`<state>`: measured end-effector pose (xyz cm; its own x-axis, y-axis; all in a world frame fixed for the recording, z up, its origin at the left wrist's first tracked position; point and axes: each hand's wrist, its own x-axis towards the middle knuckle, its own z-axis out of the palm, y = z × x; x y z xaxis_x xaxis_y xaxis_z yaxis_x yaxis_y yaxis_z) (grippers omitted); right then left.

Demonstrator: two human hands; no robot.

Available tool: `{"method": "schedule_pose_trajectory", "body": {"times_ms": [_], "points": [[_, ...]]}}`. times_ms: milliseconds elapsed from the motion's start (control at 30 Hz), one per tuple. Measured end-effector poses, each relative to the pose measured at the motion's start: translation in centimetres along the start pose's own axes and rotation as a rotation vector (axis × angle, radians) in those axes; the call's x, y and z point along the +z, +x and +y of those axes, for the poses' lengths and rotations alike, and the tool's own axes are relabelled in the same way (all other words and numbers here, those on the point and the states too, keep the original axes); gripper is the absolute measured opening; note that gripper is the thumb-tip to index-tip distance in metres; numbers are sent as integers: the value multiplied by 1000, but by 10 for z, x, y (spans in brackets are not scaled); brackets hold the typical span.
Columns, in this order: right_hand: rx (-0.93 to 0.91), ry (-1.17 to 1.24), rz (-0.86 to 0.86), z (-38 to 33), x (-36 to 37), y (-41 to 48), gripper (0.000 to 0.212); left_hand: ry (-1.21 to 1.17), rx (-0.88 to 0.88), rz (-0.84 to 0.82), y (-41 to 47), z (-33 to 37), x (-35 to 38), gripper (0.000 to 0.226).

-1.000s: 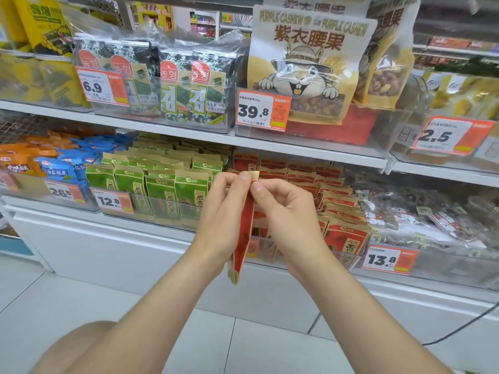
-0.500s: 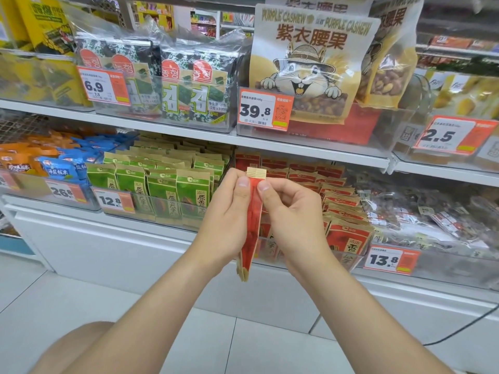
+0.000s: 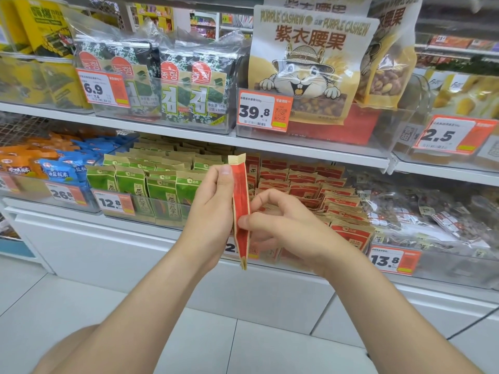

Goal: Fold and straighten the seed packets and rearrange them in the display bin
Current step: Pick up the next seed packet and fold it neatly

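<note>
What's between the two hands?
Only the red packet, seen edge-on and upright in the head view. The left hand holds it near the top; the right hand pinches its middle.

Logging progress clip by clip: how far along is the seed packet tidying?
Done: rows of packets stand in the display bin. In hand: left hand holds one red packet edge-on; right hand pinches its lower side. Left: put it back; front-right packets lean unevenly.

We count one red packet (image 3: 241,201) held up, one left hand (image 3: 213,211), one right hand (image 3: 286,228), six legible price tags (image 3: 264,110).
</note>
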<state>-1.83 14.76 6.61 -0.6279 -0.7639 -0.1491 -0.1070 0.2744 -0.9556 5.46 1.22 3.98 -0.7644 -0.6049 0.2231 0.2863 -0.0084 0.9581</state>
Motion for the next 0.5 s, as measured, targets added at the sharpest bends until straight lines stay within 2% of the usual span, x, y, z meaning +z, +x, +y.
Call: {"method": "schedule_pose_trajectory", "body": {"times_ms": [100,233,367,500], "points": [[-48,115,100,-1,-3,0,32,40,-3,-68,-2,3,2,30],[-185,101,268,7,-6,6,41,228,61,-115,-5,0,3,49],[-236,58,283,12,-6,9,51,401,187,-92,-5,-6,1,40],[-243,42,266,12,-9,9,45,525,303,-169,-5,-8,-3,40]]}}
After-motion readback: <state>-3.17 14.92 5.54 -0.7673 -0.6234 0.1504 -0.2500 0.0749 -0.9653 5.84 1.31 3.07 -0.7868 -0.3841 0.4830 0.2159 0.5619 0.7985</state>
